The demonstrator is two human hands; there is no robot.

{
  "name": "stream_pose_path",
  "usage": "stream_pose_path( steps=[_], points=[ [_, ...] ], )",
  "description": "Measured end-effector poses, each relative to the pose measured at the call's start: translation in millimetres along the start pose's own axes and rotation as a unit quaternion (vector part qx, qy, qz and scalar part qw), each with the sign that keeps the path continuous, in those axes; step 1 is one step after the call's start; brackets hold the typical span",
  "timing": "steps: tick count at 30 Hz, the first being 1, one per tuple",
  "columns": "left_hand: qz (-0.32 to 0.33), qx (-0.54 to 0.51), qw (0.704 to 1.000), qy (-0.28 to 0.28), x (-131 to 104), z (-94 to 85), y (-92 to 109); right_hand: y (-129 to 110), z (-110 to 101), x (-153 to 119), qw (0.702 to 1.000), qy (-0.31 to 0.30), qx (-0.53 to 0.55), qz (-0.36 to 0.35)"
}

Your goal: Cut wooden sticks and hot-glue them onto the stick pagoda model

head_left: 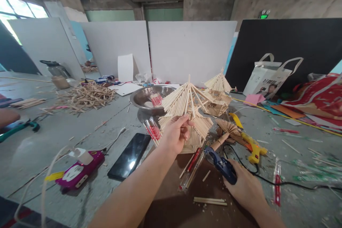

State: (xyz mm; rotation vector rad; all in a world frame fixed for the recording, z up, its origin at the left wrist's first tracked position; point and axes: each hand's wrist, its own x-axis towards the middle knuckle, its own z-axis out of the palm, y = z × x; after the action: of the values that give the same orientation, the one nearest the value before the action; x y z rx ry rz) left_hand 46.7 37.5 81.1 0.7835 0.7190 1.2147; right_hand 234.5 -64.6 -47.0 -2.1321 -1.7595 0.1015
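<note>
My left hand [176, 133] is closed in a pinch in front of a pavilion model [184, 101] built from thin wooden sticks. What the fingertips hold blends into the pale sticks behind. The model has a pointed upper roof and a wider lower one; my hand hides part of its middle. My right hand [244, 185] is wrapped round a dark blue hand cutter [221, 165], its head pointing toward the model's base. Below them, a few cut sticks [210, 201] lie on a brown board [171, 203], near a clear packet with red print [193, 162].
A phone [129, 156] and a purple power strip [80, 171] lie to the left. Behind are a steel bowl [139, 101], a stick pile [85, 94] and a second pavilion model [217, 92]. A corded yellow glue gun [253, 148] rests at right. Someone's arm [8, 117] shows far left.
</note>
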Motion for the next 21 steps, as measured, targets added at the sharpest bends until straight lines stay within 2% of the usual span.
stream_pose_path(
  steps=[9, 21],
  points=[
    [-0.018, -0.017, 1.000, 0.009, 4.3, -1.7, 2.6, 2.1, 0.1, -0.8, 1.000, -0.014, 0.001, -0.013],
    [-0.073, -0.040, 0.996, -0.017, 4.9, 0.0, 12.4, -2.0, -3.5, -1.0, 0.999, -0.023, -0.028, -0.015]
  ],
)
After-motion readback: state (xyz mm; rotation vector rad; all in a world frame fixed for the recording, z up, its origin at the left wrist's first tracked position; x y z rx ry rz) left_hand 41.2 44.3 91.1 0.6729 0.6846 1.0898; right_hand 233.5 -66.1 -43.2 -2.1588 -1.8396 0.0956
